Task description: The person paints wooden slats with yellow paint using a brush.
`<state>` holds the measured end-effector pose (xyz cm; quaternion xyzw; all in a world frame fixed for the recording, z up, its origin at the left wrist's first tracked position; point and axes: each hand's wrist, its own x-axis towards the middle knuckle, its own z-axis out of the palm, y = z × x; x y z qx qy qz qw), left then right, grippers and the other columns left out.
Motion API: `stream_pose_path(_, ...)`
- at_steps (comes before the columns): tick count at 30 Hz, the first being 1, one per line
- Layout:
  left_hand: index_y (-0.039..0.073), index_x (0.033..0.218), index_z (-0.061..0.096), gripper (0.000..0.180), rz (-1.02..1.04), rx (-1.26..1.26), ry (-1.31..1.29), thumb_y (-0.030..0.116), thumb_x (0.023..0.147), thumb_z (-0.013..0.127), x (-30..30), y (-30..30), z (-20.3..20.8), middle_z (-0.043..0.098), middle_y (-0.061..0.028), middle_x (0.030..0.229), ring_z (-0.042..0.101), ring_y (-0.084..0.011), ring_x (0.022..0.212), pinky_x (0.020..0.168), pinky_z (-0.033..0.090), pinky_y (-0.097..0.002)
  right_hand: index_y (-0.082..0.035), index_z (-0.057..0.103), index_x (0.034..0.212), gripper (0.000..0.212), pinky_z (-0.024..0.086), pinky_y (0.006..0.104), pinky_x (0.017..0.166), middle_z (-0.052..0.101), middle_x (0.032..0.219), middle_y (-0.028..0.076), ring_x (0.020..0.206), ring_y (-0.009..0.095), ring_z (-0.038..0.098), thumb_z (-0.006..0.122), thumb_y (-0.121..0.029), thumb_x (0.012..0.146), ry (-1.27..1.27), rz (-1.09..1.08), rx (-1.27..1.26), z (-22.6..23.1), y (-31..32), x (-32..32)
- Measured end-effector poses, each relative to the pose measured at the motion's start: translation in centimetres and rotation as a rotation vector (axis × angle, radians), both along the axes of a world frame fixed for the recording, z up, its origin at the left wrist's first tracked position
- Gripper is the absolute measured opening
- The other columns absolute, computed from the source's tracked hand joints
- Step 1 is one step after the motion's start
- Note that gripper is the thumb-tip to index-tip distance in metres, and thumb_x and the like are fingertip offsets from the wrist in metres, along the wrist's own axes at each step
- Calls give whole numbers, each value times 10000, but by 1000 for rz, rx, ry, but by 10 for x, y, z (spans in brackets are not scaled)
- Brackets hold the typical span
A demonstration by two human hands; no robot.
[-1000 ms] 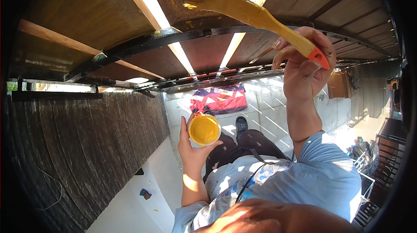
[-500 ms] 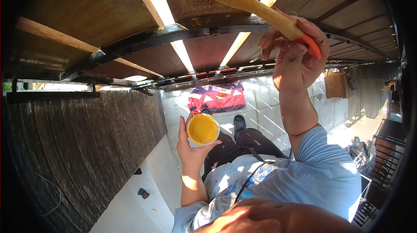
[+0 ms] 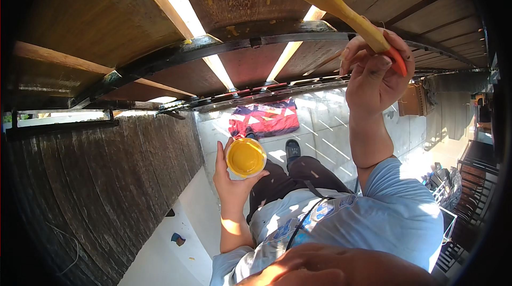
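My right hand (image 3: 380,80) is raised at the upper right, its fingers closed on the red end of a paintbrush (image 3: 341,8). The brush's long handle is smeared with yellow paint and slants up to the left. Its head lies across a dark brown wooden board (image 3: 229,11) at the top, where wet yellow streaks and a drip show; the bristles blend into the paint. Lower down, in front of my body, my left hand (image 3: 233,190) is wrapped around a small round tub (image 3: 246,157) of yellow paint, held upright with its mouth facing up.
A black metal bar (image 3: 234,47) crosses below the boards, with bright gaps between them. A dark wooden plank surface (image 3: 106,184) stands at the left. On the tiled floor lies a red and dark cloth (image 3: 266,118). A cardboard box (image 3: 413,100) and dark chairs (image 3: 474,179) are at the right.
My right hand has shifted slightly right and down; the brush head, seen clear of the board before, now lies along it near the top edge. The paint tub has hardly moved.
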<state>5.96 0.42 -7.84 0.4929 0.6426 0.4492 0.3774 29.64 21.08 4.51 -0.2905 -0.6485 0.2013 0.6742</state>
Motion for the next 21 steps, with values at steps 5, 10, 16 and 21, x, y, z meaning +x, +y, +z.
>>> stream_pose_path(5, -47, 1582, 269, 1303, -5, 6, -10, 191, 550, 1028, 8, 3, 3, 571, -203, 1477, 603, -301, 1315, 1114, 468, -389, 15, 453, 1350, 457, 514, 251, 477, 668, 980, 212, 701, 202, 663, 541, -338, 1074, 21, -73, 12, -2, -5, 22)
stream_pose_path(10, -59, 1570, 287, 1289, 3, -11, -45, 189, 548, 1031, 18, 3, 5, 581, -200, 1464, 612, -287, 1299, 1100, 481, -382, 12, 453, 1346, 453, 516, 258, 486, 669, 966, 215, 698, 200, 656, 541, -339, 1074, 26, -146, 14, -4, -11, 40)
stream_pose_path(16, -70, 1562, 293, 1283, -7, -20, -11, 185, 545, 1033, 23, 3, 9, 578, -207, 1465, 610, -282, 1302, 1098, 483, -381, -44, 450, 1366, 442, 528, 269, 497, 635, 1116, 241, 707, 210, 652, 550, -352, 1065, 72, -87, 74, -7, -20, 48)
stream_pose_path(21, -69, 1563, 290, 1282, 0, -12, -16, 178, 546, 1030, 23, -1, 9, 566, -208, 1481, 602, -289, 1314, 1102, 481, -382, -96, 401, 1330, 406, 542, 256, 515, 613, 1238, 260, 681, 197, 664, 545, -362, 1060, 73, 75, 19, -11, -23, 33)
